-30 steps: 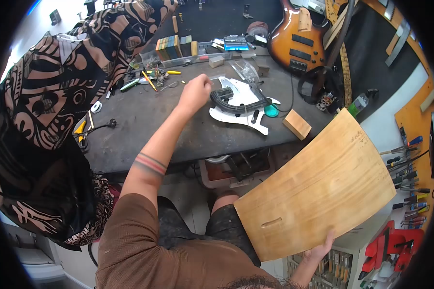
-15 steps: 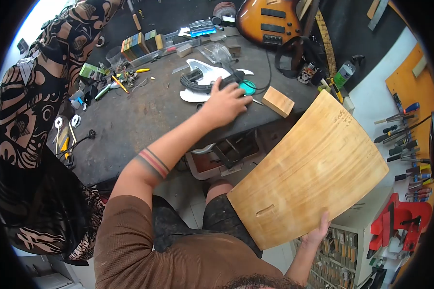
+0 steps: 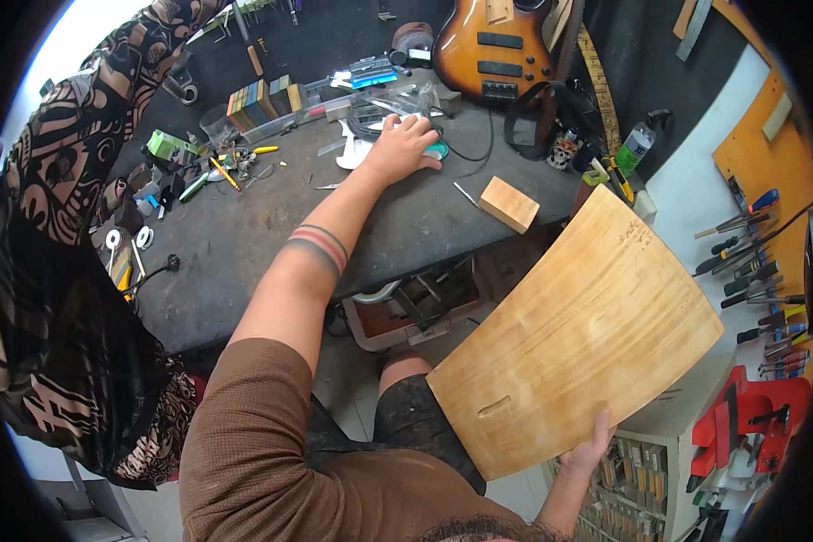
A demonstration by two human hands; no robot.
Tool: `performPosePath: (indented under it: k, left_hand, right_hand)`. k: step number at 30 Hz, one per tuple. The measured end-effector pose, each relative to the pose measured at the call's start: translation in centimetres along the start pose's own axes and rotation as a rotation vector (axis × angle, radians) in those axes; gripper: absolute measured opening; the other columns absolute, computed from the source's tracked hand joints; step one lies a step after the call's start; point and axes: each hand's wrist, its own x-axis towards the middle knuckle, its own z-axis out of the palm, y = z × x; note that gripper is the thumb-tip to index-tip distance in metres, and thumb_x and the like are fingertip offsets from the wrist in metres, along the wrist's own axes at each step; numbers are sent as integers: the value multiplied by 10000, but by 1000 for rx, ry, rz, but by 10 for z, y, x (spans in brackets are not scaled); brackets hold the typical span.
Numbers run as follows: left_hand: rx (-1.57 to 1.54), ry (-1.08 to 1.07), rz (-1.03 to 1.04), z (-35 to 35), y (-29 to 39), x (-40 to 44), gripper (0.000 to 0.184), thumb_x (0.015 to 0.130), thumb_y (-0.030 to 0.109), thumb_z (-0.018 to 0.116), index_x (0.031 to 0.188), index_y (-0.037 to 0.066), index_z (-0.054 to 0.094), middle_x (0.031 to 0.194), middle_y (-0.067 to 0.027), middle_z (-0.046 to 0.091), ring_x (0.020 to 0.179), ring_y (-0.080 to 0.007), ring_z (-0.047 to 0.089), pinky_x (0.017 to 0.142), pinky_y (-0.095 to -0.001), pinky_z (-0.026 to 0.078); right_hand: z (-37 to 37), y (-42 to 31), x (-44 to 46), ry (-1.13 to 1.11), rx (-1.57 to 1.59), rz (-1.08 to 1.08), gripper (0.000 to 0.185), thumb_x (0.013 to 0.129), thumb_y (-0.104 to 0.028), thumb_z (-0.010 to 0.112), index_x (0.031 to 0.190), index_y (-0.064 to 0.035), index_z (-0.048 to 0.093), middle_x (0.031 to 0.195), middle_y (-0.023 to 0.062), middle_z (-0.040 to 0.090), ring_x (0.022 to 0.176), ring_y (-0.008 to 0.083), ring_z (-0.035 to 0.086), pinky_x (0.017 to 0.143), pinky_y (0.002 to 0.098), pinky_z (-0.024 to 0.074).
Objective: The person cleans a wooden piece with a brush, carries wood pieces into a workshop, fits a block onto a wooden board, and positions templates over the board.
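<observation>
My left hand (image 3: 399,151) lies stretched over a pile on the workbench, fingers somewhat spread and thumb out to the side. Under and around it are a white curved template (image 3: 352,149), a coiled black cable (image 3: 361,119) and a green-teal round object (image 3: 437,151), all partly covered by the hand. With my right hand (image 3: 589,449) I grip the lower edge of a large, pale wooden board (image 3: 578,334), thumb on its face. The board stands tilted against my thigh and has a short slot near its lower left corner.
On the dark workbench (image 3: 271,217) sit a wood block (image 3: 509,204), a pen-like tool (image 3: 466,194) and small tools at left. A sunburst bass guitar (image 3: 492,50) leans at the back. A patterned cloth (image 3: 63,208) hangs left. Hand tools (image 3: 754,271) line the right wall.
My left hand has moved away from me toward the back of the bench, and the templates, cable and green-teal object have shifted with it. The board stays nearly in place.
</observation>
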Motion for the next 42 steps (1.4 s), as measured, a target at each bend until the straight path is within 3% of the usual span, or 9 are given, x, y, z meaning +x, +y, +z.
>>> performPosePath:
  k: [3, 7, 15, 19, 25, 31, 35, 38, 42]
  left_hand:
    - [-109, 112, -48, -40, 15, -13, 341, 961, 360, 797, 1188, 128, 693, 1158, -67, 640, 1216, -292, 614, 1046, -488, 450]
    - [-212, -143, -149, -105, 26, -91, 193, 885, 33, 675, 1074, 73, 670, 1067, -118, 651, 1070, -353, 666, 896, -469, 545]
    - [-297, -123, -422, -106, 36, -104, 150, 962, 113, 696, 1102, 65, 674, 1087, -139, 675, 1055, -363, 692, 897, -487, 567]
    - [-270, -153, -376, -70, 54, -77, 223, 976, 214, 762, 1123, 71, 673, 1129, -146, 674, 1053, -382, 693, 888, -510, 571]
    - [-110, -73, -290, -62, -7, -99, 179, 954, 128, 731, 1112, 61, 679, 1112, -152, 676, 1102, -376, 689, 918, -526, 578]
    - [-53, 172, -802, -48, -119, -106, 358, 966, 93, 717, 1319, 44, 679, 1315, -191, 670, 1250, -439, 655, 1040, -526, 562]
    - [-438, -91, -731, -93, -92, -129, 453, 959, 183, 826, 1377, 81, 684, 1399, -191, 636, 1315, -421, 650, 1092, -481, 547]
    - [-280, -330, -298, -120, -37, -151, 391, 984, 301, 809, 1296, 97, 691, 1300, -121, 640, 1284, -326, 608, 1085, -543, 464]
    - [141, -120, -445, -76, -103, -157, 327, 944, 234, 801, 1217, 113, 666, 1201, -127, 616, 1230, -327, 615, 971, -529, 496]
  right_hand:
    - [-5, 4, -2, -27, 18, -31, 779, 1097, -277, 648, 1739, -28, 283, 1693, 208, 453, 1509, 371, 516, 1215, 533, 479]
    - [-13, 0, -3, -24, 16, -57, 787, 1093, -285, 657, 1736, -26, 285, 1689, 206, 453, 1499, 371, 524, 1210, 530, 482]
    - [1, -9, 7, -22, 23, -16, 778, 1092, -260, 664, 1728, -19, 287, 1676, 217, 454, 1481, 381, 534, 1186, 536, 505]
    - [-2, -1, 6, -41, 36, 9, 795, 1090, -272, 670, 1732, -19, 275, 1676, 220, 447, 1478, 382, 534, 1183, 540, 510]
    - [-13, -3, -1, -3, -6, -36, 836, 1085, -300, 683, 1743, -19, 251, 1696, 219, 422, 1493, 378, 514, 1201, 546, 493]
    - [-12, -9, 0, 33, -11, -9, 842, 1087, -295, 678, 1754, -34, 235, 1718, 217, 400, 1522, 379, 488, 1222, 559, 474]
    - [-1, -7, -2, -28, 10, -42, 826, 1094, -298, 670, 1750, -36, 243, 1715, 215, 407, 1519, 381, 495, 1220, 569, 474]
    - [2, -9, -4, -15, -1, -37, 818, 1098, -300, 663, 1748, -32, 246, 1718, 217, 404, 1521, 385, 494, 1220, 573, 474]
    - [-4, -17, 1, -41, -27, -30, 815, 1104, -308, 653, 1748, -30, 239, 1717, 221, 403, 1524, 391, 490, 1219, 575, 477]
